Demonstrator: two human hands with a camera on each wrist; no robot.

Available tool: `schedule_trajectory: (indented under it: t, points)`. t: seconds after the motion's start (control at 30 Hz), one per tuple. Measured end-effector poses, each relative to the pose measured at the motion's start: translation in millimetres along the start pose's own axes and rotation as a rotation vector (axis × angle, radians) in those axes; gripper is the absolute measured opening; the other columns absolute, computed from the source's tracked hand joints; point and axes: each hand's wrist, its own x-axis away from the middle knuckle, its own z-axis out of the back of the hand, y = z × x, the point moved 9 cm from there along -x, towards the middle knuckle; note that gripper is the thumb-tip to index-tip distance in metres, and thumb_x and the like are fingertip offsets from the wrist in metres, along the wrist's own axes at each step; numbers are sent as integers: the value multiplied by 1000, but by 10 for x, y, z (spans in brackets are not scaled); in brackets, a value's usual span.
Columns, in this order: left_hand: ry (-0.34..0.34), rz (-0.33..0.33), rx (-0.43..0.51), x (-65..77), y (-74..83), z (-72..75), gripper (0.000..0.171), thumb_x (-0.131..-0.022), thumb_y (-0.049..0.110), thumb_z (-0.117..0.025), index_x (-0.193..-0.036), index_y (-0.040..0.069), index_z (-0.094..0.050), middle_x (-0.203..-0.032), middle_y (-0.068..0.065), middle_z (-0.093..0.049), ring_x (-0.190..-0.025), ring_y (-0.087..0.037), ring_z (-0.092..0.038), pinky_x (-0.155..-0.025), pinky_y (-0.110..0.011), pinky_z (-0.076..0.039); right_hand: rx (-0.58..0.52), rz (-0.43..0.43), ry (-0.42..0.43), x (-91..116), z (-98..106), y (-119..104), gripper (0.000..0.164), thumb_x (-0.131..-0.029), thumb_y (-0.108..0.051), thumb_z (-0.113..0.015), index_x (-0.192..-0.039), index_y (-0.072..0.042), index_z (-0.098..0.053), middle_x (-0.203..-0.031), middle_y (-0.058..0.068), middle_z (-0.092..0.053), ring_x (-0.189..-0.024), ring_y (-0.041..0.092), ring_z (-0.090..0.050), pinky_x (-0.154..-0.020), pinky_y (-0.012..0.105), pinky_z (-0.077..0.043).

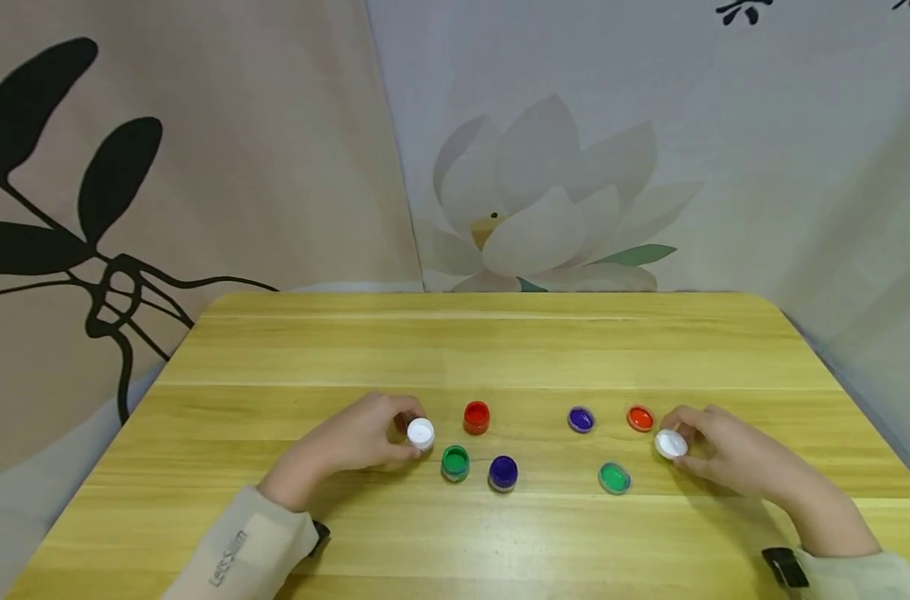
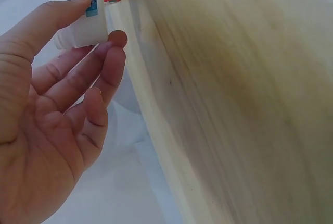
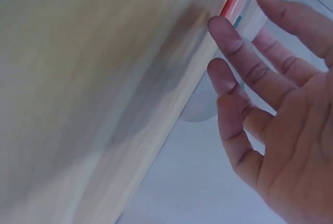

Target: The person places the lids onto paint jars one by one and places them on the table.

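We see the left hand (image 1: 368, 433) and the right hand (image 1: 732, 450) well apart over the worktop (image 1: 455, 358). The left pinches a white jar (image 1: 421, 433) between thumb and fingers, near the red jar (image 1: 477, 417) and green jar (image 1: 455, 462), the remaining fingers loosely curled. The right pinches a white lid (image 1: 671, 444), thumb well parted from the fingers, just beside the red lid (image 1: 640, 418). Between the hands we also find a purple jar (image 1: 503, 473), a purple lid (image 1: 581, 419) and a green lid (image 1: 615, 478).

The left wrist view shows a label patch on the white jar that we cannot read, and a green piece cut off by the top edge. In the right wrist view, fingers hide much of the white lid. We cannot tell whether either white piece touches the worktop; both sleeves (image 1: 248, 546) run out of the head view
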Motion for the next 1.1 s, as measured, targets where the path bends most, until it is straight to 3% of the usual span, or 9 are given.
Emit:
schedule_trajectory:
  t: [0.53, 0.77, 1.1]
  points:
    - [75, 9, 8, 94, 102, 107, 27, -84, 19, -80, -108, 17, -68, -99, 11, -68, -94, -10, -61, -88, -39, -56, -8, 22, 70, -76, 115, -210, 34, -83, -16, -80, -113, -20, -64, -95, -13, -60, -92, 14, -48, -72, 26, -48]
    - [85, 21, 27, 121, 153, 84, 28, -84, 21, -80, -109, 17, -68, -97, 12, -67, -95, -16, -62, -87, -42, -55, -12, 83, 94, -121, 143, -426, 34, -83, -10, -78, -113, -21, -65, -97, -18, -61, -94, 13, -47, -77, 29, -49]
    - [91, -29, 31, 152, 375, 33, 30, -83, 22, -81, -109, 19, -68, -98, 15, -67, -95, -11, -62, -89, -42, -55, -41, 127, 82, -199, 137, -679, 34, -83, -13, -80, -113, -20, -65, -104, -16, -64, -98, 12, -47, -79, 29, -52]
